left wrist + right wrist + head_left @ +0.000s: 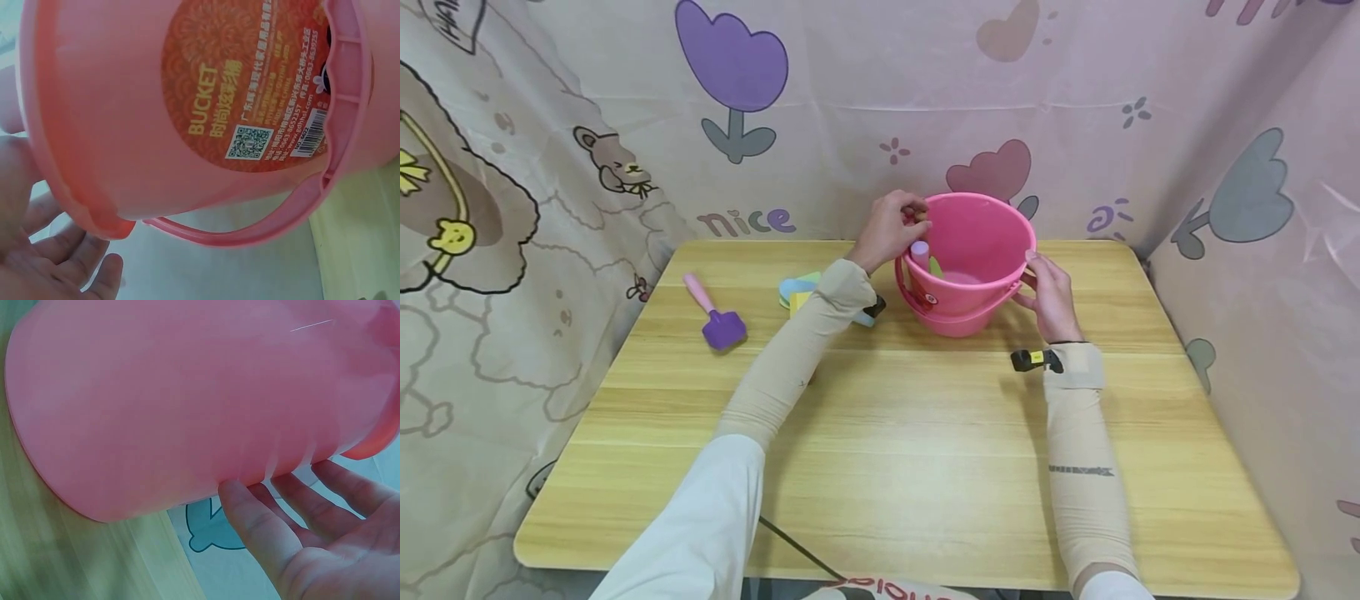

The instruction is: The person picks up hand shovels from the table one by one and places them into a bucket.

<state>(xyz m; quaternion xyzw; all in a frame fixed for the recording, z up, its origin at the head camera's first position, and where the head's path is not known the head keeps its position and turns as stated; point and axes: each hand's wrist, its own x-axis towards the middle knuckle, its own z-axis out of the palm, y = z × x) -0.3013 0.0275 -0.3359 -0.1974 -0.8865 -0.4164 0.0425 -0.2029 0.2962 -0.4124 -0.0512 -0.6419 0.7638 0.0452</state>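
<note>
A pink bucket [987, 232] is being steadied from both sides on the table [887, 450], near the back edge, apparently upright. The R hand [1051, 292] is being laid along its R side: fingers [256, 515] are spreading well apart, nearly straight, tips touching the outer wall; whether the thumb is pinching the rim can't be told. The L hand [891, 223] is being held at the L rim, fingers [90, 256] bending loosely w/ gaps btwn; whether anything is being gripped there can't be told. For a good job, prob. even, light pressure is being called for on both sides, since thin plastic is poss. being dented or tipped by a one-sided push. The loose handle [250, 236] is hanging down the front, so it's best being kept clear of the fingers. A lilac stick [920, 250] and a green piece [936, 267] are being held inside, by the L wall, so any tilt is prob. being limited lest they slide. The purple shovel [722, 328] & a few coloured pieces [795, 289] are lying off to the L, the latter partly being hidden by the L arm, so extra elbow care is being advised.
</note>
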